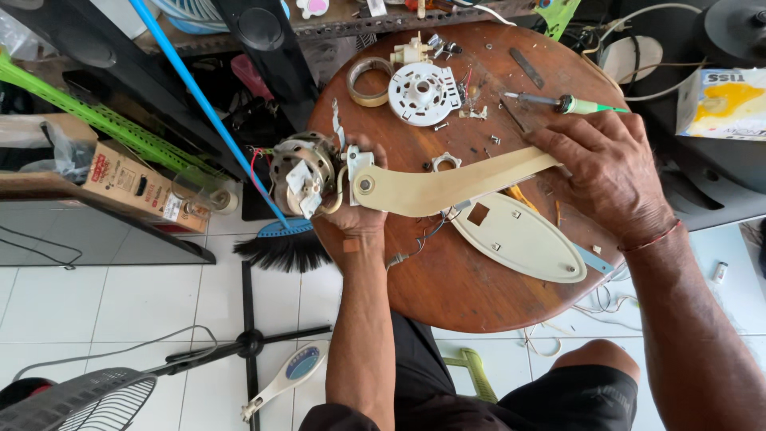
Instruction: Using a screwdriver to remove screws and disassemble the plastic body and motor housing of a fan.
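Observation:
My left hand [361, 214] grips the joint end of a beige fan neck piece [447, 183], where a bare fan motor [303, 177] with copper windings hangs off the round wooden table's left edge. My right hand [608, 169] rests flat on the far end of that beige piece, fingers spread over it. Beneath it lies an oval cream cover plate [523, 238] with wires trailing out. A white round perforated motor cap [423, 93] sits near the table's back.
A soldering iron with green handle [568, 104], a tape roll [369, 80], a small gear-like ring [446, 163] and loose screws lie on the round wooden table [447, 295]. A broom [281, 243], a fan guard [76, 401], a fan stand and a cardboard box [128, 185] are on the floor at left.

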